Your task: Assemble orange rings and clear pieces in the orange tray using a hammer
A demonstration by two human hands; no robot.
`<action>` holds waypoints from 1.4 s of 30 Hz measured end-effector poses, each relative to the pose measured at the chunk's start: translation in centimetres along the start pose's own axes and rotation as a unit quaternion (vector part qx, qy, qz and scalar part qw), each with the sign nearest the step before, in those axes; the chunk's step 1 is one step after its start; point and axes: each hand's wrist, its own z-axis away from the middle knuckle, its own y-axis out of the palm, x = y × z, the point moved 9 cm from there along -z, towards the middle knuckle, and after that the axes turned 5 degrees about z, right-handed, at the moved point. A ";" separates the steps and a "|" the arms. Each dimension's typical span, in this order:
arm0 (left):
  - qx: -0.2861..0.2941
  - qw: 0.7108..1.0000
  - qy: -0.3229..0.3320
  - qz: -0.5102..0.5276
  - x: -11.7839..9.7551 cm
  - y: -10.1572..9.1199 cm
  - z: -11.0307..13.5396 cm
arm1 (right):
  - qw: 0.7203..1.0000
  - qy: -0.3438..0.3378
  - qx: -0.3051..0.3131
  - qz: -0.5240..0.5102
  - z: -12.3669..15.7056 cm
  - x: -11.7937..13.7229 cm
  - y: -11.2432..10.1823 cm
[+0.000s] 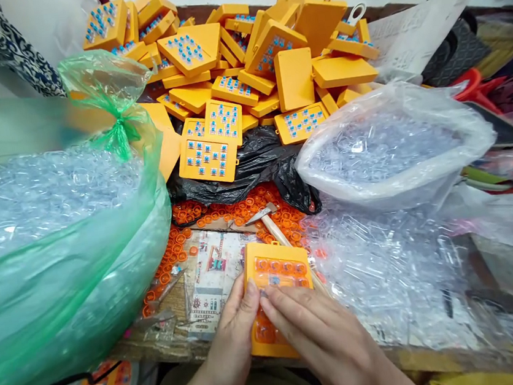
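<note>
A yellow plastic case [276, 253] with rows of orange round pieces under clear caps is held upright-tilted at the table's front edge. My left hand [230, 344] grips its left side, thumb lying on the front face. Across the middle of that face lies my right hand [332, 332], its fingers pressed together and the fingertips close to the left thumb. Whatever small piece may be under those fingertips is hidden. Just above the right fingers, a blue switch [274, 280] shows in the case. A hammer [275, 230] lies behind the case.
Yellow cases with blue switches [225, 122] are piled at the back on a black plastic bag [257, 161]. Loose orange rings [176, 245] surround a printed sheet [210, 272]. Clear caps fill a green bag [122, 276] at left and a white bag [421, 177] at right, with more caps [395, 275] heaped below.
</note>
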 end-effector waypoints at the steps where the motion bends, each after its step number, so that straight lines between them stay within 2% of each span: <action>1: 0.006 1.000 0.005 0.003 -0.1 0.2 0.0 | 1.000 -0.004 0.003 0.028 -0.2 0.3 -0.2; 6: 0.028 0.999 0.030 0.015 -0.9 1.1 0.6 | 0.993 -0.014 -0.012 0.115 -0.8 1.3 -1.4; 11: 0.002 0.999 0.050 0.012 -1.6 1.0 1.0 | 0.994 -0.004 -0.049 0.093 -0.8 1.4 -1.5; 15: 0.013 0.998 0.063 -0.001 -1.8 1.2 1.2 | 0.995 0.003 -0.057 0.084 -0.7 1.3 -1.3; 20: -0.051 0.993 0.097 -0.054 -1.8 0.0 1.5 | 0.995 0.014 -0.066 0.078 -0.3 1.4 -1.4; 24: -0.024 0.983 0.148 -0.107 -2.4 0.8 2.0 | 0.993 0.027 -0.083 0.075 0.0 1.7 -1.2; 27: -0.025 0.975 0.172 -0.140 -2.7 0.7 2.1 | 0.993 0.029 -0.095 0.071 0.0 1.8 -0.8; 32: 0.003 0.980 0.150 -0.131 -2.3 0.2 1.2 | 0.992 0.041 -0.111 0.042 1.0 1.3 0.0; 34: -0.001 0.990 0.117 -0.082 -1.9 -0.1 0.9 | 0.986 0.059 -0.154 0.010 2.0 0.8 -0.5; 36: -0.016 0.996 0.081 -0.026 -1.5 -0.2 0.7 | 0.960 0.143 -0.241 -0.016 3.6 -0.6 -1.9; 38: -0.019 0.998 0.063 0.010 -1.2 -0.2 0.8 | 0.896 0.308 -0.306 -0.094 5.7 -3.2 -2.2; 39: -0.014 0.998 0.060 0.019 -1.1 -0.1 0.8 | 0.847 0.401 -0.306 -0.170 6.7 -4.6 -1.2; 40: -0.007 0.998 0.056 0.024 -1.0 0.0 0.9 | 0.785 0.482 -0.288 -0.261 7.6 -5.5 0.6; 42: 0.010 0.999 0.040 0.024 -0.7 0.3 1.0 | 0.661 0.576 -0.233 -0.420 8.3 -5.5 4.4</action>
